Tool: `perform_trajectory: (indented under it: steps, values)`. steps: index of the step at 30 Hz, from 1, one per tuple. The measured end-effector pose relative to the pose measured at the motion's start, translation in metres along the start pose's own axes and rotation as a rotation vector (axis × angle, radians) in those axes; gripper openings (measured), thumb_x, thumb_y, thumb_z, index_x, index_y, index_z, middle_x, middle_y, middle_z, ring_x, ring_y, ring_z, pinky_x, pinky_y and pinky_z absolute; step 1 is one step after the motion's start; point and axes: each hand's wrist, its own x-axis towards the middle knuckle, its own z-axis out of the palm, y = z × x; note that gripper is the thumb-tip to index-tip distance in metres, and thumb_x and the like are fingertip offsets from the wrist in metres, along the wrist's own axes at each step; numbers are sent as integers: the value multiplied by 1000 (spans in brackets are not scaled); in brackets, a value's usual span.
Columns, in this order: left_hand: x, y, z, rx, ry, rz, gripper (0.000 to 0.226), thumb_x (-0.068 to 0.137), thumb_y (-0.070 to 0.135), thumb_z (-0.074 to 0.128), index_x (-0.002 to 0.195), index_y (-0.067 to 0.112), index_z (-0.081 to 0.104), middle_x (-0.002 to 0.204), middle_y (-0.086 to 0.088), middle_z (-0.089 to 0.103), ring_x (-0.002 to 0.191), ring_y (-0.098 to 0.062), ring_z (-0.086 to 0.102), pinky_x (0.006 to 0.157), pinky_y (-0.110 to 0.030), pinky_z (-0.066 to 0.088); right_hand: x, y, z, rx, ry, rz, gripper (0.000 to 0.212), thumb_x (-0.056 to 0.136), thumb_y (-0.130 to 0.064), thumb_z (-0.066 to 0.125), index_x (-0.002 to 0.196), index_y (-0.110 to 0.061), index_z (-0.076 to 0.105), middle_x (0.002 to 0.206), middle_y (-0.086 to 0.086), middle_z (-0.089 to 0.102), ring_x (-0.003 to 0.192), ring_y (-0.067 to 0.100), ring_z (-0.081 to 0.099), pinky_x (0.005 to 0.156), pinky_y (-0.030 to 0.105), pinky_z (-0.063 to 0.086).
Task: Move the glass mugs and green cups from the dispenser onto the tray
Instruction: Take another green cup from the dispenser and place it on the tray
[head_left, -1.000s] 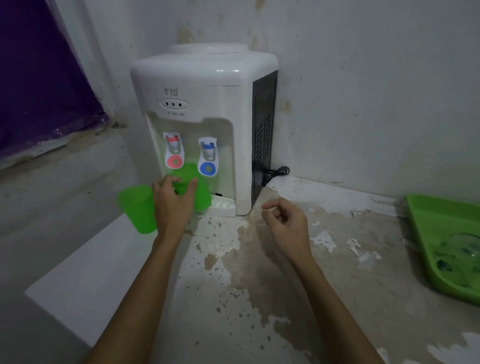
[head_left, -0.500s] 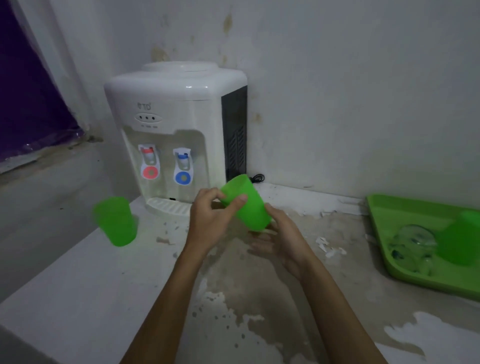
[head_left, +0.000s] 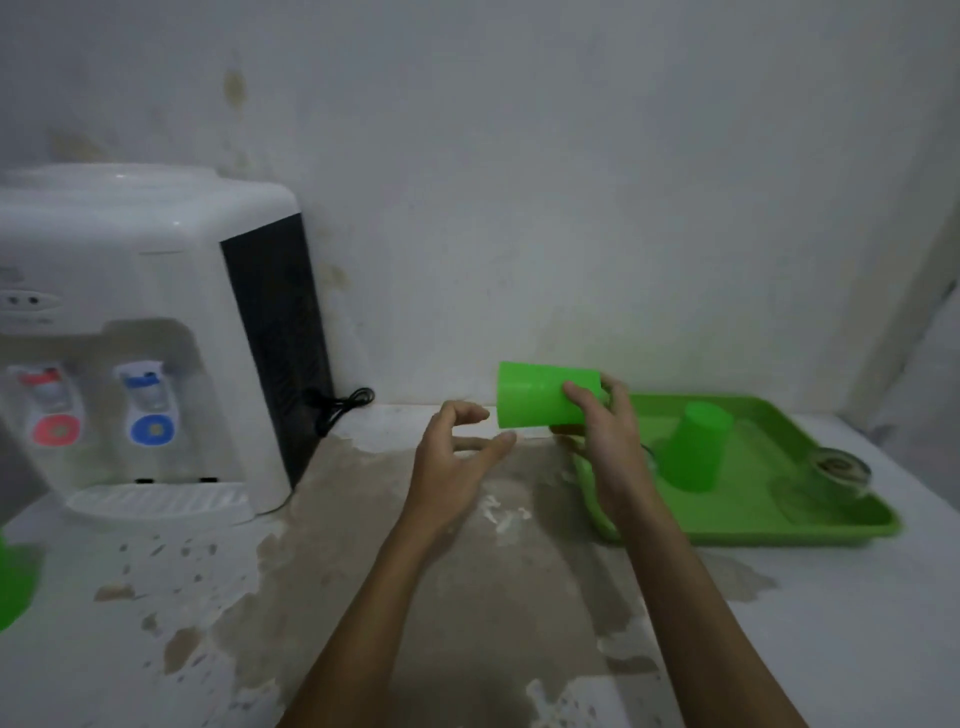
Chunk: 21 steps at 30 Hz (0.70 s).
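Fingers (head_left: 576, 392) of the right hand (head_left: 610, 441) now grip the green plastic cup (head_left: 540, 397), handed over from the empty, half-open left hand (head_left: 452, 457), beside the green tray (head_left: 831, 514).

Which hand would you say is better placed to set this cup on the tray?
The right hand: it holds the green cup just above the tray edge. The left hand is open, farther away.

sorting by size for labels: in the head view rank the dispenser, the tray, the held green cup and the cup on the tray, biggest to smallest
1. dispenser
2. tray
3. held green cup in the right hand
4. cup on the tray

The two cups look alike; nearness may explain the difference.
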Motion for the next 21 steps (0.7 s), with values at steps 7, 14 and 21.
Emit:
perform_trajectory:
  steps: [7,14,21]
  values:
    - [15,-61,16,344,-125,-4,10,87,29,76,92,31,68,112,6,57,107,-10,62,93,-32,51,49,-10,-32,-625,152,-263,61,90,-31,71,145,-22,47,133,14,49,106,22,49,95,29,39]
    - [31,-90,23,650,-234,34,25,91,38,70,113,27,66,125,2,55,114,-22,61,98,-36,49,87,0,-32,-1107,158,-266,70,94,-31,63,156,-26,32,146,16,39,110,40,61,84,43,50]
    - [35,-97,24,739,-238,100,31,95,42,63,120,23,68,129,1,59,120,-19,58,107,-34,39,113,19,-23,-1370,99,-228,66,92,-17,57,153,-21,35,143,22,39,115,46,58,88,51,53]
